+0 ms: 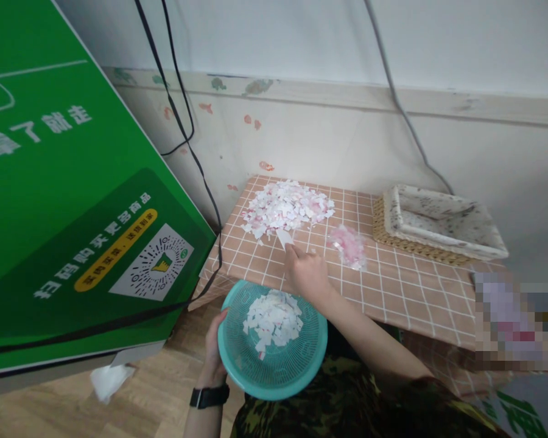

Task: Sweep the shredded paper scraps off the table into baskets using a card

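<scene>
A heap of small white and pinkish paper scraps (288, 204) lies on the far left of the checked tablecloth. My right hand (308, 271) reaches over the table's front edge, its fingers closed round a flat white scraper-like piece (284, 238) whose tip touches the near side of the heap. Below the table edge, my left hand (216, 347) grips the left rim of a turquoise plastic colander (301, 371). Inside the colander rests a smaller pile of white paper scraps (274, 322). Pink scraps in clear plastic (348, 246) lie to the right of my right hand.
A cloth-lined wicker basket (438, 234) stands at the table's right. To the left rises a green printed cabinet (95, 201), with black cables (192, 146) hanging beside it. A white plastic bag (111, 380) lies on the wooden floor. Part of the right side is pixelated.
</scene>
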Demonstrator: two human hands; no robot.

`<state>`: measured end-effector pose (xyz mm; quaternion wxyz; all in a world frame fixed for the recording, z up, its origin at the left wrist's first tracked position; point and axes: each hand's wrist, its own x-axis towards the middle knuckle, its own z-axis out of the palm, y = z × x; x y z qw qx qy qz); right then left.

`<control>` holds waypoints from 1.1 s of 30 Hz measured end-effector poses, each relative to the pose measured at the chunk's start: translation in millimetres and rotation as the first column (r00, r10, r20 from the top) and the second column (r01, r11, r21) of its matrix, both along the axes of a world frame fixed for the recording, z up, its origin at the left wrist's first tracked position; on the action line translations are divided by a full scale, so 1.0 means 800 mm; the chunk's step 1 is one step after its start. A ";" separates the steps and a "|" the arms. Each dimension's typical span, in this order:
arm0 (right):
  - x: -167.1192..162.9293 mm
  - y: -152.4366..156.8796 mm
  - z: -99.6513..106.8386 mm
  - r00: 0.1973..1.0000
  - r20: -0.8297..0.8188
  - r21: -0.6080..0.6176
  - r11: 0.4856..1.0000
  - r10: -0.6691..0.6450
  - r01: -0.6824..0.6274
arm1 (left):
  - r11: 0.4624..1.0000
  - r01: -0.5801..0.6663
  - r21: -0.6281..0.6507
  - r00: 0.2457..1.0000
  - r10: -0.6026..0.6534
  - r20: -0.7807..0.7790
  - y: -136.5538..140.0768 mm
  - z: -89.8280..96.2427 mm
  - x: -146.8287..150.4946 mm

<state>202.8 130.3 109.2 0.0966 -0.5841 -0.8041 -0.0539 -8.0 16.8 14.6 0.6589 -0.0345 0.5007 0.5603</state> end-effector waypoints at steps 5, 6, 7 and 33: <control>0.022 0.006 0.005 0.995 0.019 -0.027 0.995 -0.099 0.100 | 1.000 0.026 -0.010 0.999 -0.026 0.022 0.001 0.000 0.001; 0.027 0.006 0.005 0.992 0.017 -0.029 0.992 -0.122 0.123 | 0.999 0.036 -0.014 0.999 -0.035 0.030 0.001 0.000 0.002; 0.033 0.006 0.005 0.989 0.013 -0.027 0.989 -0.145 0.145 | 0.999 0.044 -0.016 0.998 -0.044 0.037 0.002 0.000 0.002; 0.114 0.075 0.038 0.927 -0.334 -0.085 0.985 -0.171 0.151 | 0.999 0.045 0.006 0.998 -0.045 0.047 -0.001 0.003 0.003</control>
